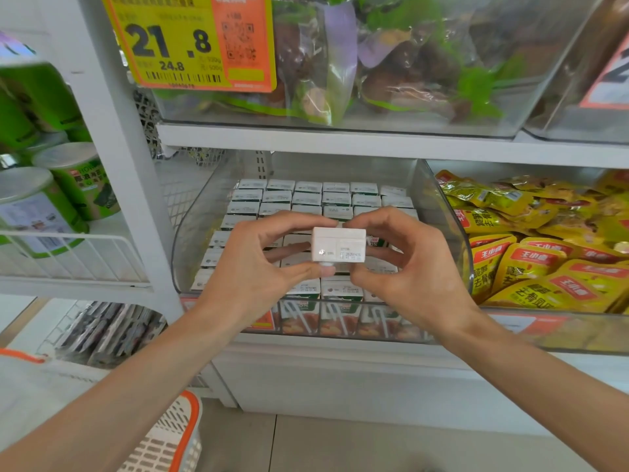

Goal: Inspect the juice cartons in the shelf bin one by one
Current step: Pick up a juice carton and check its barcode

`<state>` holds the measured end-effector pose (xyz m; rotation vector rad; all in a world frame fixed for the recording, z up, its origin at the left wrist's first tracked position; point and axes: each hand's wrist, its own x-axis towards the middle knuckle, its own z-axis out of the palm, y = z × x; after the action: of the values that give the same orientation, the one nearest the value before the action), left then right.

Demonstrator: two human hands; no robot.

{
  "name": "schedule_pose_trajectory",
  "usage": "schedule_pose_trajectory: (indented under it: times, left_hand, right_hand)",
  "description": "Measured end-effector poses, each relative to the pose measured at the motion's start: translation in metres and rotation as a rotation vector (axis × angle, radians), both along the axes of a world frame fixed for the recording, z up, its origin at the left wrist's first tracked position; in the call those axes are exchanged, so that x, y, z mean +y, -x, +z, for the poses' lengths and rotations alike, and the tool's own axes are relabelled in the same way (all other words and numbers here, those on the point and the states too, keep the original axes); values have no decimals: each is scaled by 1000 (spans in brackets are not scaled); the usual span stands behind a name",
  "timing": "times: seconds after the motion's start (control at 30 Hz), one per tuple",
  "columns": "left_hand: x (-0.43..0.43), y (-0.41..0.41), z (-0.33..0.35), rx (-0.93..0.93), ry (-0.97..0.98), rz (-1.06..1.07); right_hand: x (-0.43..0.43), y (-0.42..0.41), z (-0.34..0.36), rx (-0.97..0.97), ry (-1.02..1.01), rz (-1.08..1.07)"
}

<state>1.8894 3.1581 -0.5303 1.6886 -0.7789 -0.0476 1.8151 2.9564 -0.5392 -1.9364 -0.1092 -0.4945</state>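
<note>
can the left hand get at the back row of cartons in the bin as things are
Probably not yet: the left hand and right hand both pinch one juice carton above the clear bin. The back row lies uncovered, so the way looks free once it lets go.

Print on the held carton [338,245] is too small to read. The left hand [253,267] and right hand [408,267] hide part of the carton rows [306,199] in the bin [440,206]. Below-left of the bin, the basket [177,434] runs off the bottom edge.
</note>
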Motion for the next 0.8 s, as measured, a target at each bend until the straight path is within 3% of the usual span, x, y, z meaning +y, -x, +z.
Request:
schedule_pose_trajectory:
  times: [0.53,0.7,0.8]
  left_hand:
    - [0,1,1,9,-18,70]
    - [-3,4,3,129,103,34]
    - [-2,4,0,98,41,-15]
  right_hand:
    - [4,-1,4,82,-122,40]
    - [6,-2,10,257,-424,14]
    - [5,-2,15,336,-587,38]
